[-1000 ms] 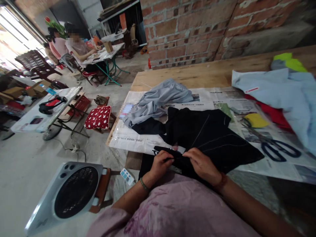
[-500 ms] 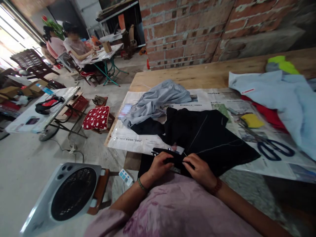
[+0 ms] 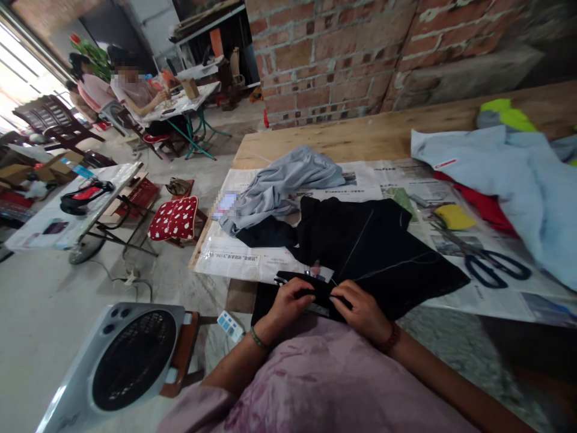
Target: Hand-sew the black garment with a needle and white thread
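Note:
Black cloth (image 3: 347, 234) lies on the table, and its near edge hangs down in front of my body. My left hand (image 3: 290, 304) pinches a fold of that edge between thumb and fingers. Close by on the right, my right hand (image 3: 363, 310) has its fingertips closed on the same fold. A pale thread (image 3: 360, 240) runs from near my right fingertips over the cloth in a long loop. Whether a needle is between those fingers is too small to tell. To the right lie dark-handled scissors (image 3: 493, 267) beside a yellow piece (image 3: 455, 217).
Newspaper under clear plastic covers part of the wooden table (image 3: 279, 144). Grey cloth (image 3: 288, 180) lies at the left, a light blue garment (image 3: 491, 168) at the right. A grey fan heater (image 3: 135, 355) stands lower left, near a red cushioned stool (image 3: 174, 218). People sit at a far table.
The view has swung slightly, so most of the scene sits a little further left. Both hands keep their hold on the black cloth, with hardly any visible movement.

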Tool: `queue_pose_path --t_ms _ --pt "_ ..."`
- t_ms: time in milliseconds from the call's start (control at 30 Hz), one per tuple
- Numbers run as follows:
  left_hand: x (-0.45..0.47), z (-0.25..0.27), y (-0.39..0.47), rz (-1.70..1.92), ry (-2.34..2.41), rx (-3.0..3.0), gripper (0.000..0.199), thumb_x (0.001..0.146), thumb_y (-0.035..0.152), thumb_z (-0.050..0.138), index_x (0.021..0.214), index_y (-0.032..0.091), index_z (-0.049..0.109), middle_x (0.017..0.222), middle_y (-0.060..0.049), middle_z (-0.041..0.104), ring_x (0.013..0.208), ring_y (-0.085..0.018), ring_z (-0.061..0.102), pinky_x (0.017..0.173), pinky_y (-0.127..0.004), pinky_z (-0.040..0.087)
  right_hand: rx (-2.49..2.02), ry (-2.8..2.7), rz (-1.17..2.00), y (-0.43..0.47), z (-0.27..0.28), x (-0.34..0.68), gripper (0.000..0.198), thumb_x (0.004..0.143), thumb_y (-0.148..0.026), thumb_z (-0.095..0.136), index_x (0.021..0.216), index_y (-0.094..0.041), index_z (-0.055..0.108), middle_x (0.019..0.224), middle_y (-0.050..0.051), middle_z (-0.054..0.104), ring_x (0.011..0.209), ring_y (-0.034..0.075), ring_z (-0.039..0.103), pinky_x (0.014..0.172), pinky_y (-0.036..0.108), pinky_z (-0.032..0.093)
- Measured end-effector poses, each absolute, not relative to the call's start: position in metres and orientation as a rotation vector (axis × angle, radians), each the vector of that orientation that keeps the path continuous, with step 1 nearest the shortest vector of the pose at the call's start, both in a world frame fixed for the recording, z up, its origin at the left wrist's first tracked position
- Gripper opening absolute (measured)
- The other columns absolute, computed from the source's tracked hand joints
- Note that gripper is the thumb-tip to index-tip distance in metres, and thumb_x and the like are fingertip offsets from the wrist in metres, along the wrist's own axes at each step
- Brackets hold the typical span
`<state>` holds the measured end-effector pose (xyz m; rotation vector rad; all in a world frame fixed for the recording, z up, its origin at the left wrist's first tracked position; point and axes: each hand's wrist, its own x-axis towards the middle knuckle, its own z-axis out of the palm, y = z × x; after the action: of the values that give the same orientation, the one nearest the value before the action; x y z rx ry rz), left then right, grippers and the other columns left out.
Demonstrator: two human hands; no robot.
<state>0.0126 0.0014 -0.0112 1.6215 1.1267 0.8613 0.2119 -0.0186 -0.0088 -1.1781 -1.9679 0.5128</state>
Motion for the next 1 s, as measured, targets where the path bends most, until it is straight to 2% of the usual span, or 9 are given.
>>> queue_pose_path --t_ms 167,367,567,700,1000 --pt "0.019 -0.005 0.000 0.903 1.045 1.669 0.026 0.072 0.026 0.066 0.097 0.019 0.065 0.089 -0.005 0.061 0.084 -0.016 0.056 0.077 -0.029 0.046 -1.172 -1.968 0.518 -0.019 -0.007 0.211 0.012 0.083 -0.018 0.046 0.082 -0.020 0.058 0.076 0.003 0.055 0.070 0.012 0.055 0.064 0.024 0.047" --pt "0.026 -0.003 0.001 0.947 1.015 1.675 0.012 0.075 0.026 0.063 0.082 0.018 0.069 0.083 -0.005 0.058 0.078 -0.015 0.056 0.070 -0.027 0.047 -1.172 -1.961 0.527 -0.020 -0.009 0.211 0.011 0.084 -0.018 0.047 0.082 -0.019 0.057 0.076 0.003 0.055 0.070 0.012 0.054 0.064 0.024 0.046" --pt "0.026 -0.005 0.000 0.926 0.979 1.819 0.015 0.076 0.016 0.060 0.088 0.019 0.068 0.092 -0.006 0.056 0.086 -0.015 0.055 0.076 -0.028 0.047 -1.159 -1.957 0.513 -0.020 -0.011 0.211 0.010 0.083 -0.018 0.047 0.081 -0.019 0.056 0.075 0.003 0.054 0.069 0.012 0.054 0.063 0.024 0.046" --pt "0.025 -0.006 0.000 0.933 0.972 1.866 0.013 0.075 0.012 0.060 0.083 0.018 0.068 0.091 -0.006 0.056 0.084 -0.014 0.055 0.075 -0.027 0.047 -1.163 -1.971 0.516 -0.020 -0.010 0.212 0.010 0.083 -0.017 0.046 0.081 -0.019 0.056 0.075 0.003 0.054 0.070 0.012 0.054 0.064 0.024 0.046" --pt "0.020 -0.011 0.001 0.940 0.986 1.709 0.007 0.071 0.020 0.067 0.078 0.016 0.067 0.083 -0.005 0.058 0.080 -0.014 0.056 0.073 -0.026 0.045 -1.156 -1.977 0.572 -0.021 -0.008 0.216 0.011 0.084 -0.021 0.046 0.086 -0.019 0.057 0.080 0.005 0.056 0.076 0.014 0.055 0.068 0.026 0.047"
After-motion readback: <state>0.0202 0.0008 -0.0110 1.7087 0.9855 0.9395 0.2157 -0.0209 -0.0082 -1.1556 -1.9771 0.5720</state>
